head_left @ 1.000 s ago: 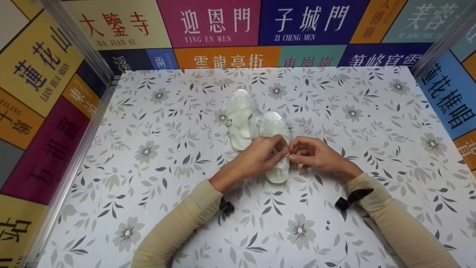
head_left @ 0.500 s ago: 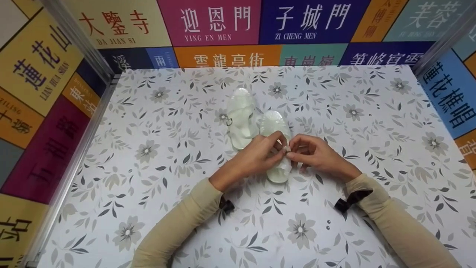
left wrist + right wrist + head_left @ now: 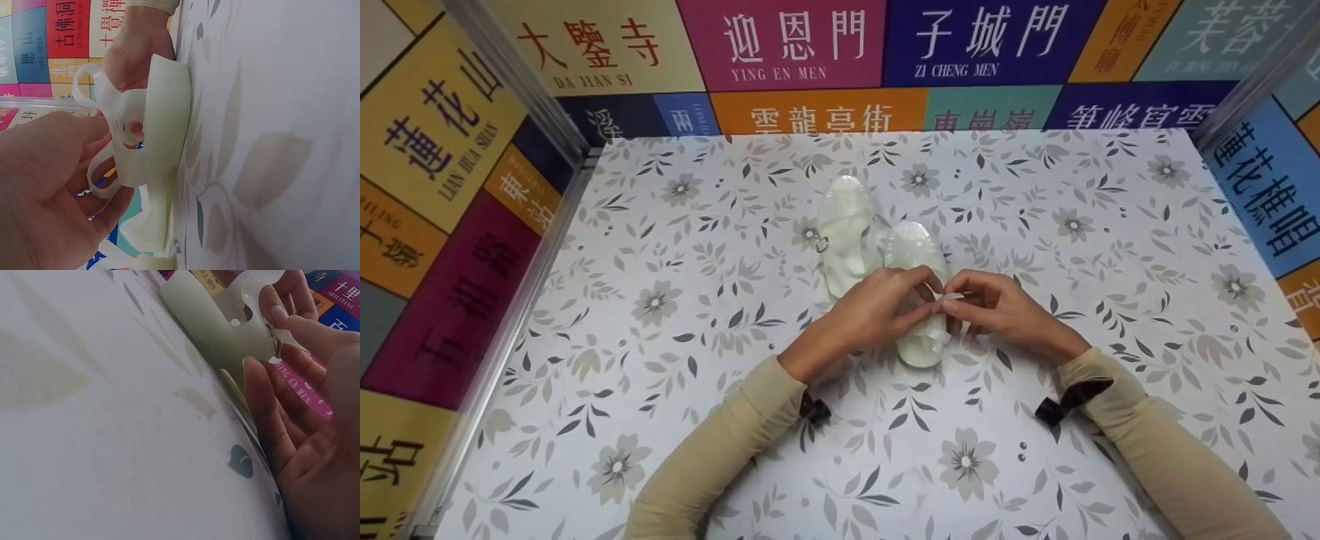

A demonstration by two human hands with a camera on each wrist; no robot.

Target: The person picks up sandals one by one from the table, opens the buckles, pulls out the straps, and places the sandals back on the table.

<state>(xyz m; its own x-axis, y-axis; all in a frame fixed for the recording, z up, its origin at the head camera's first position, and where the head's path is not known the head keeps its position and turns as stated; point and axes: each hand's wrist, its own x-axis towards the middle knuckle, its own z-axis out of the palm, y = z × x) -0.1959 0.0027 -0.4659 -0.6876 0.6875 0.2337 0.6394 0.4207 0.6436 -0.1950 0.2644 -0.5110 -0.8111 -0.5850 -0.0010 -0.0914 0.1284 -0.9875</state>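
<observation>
White tabletop (image 3: 780,480) with grey printed flowers lies below my head camera. Nearest me, two beige sleeves (image 3: 716,446) reach in. Left hand (image 3: 874,307) and right hand (image 3: 997,306) meet, both pinching at the strap (image 3: 107,94) of a pale green sandal (image 3: 912,246) lying sole-down mid-table. Just beyond, to its left, sits its matching sandal (image 3: 846,225). Farthest, colourful panels (image 3: 787,45) bear Chinese characters.

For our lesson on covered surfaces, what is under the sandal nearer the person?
The nearer sandal rests on the floral tabletop, visible around it; the pattern directly beneath its sole is covered.
</observation>
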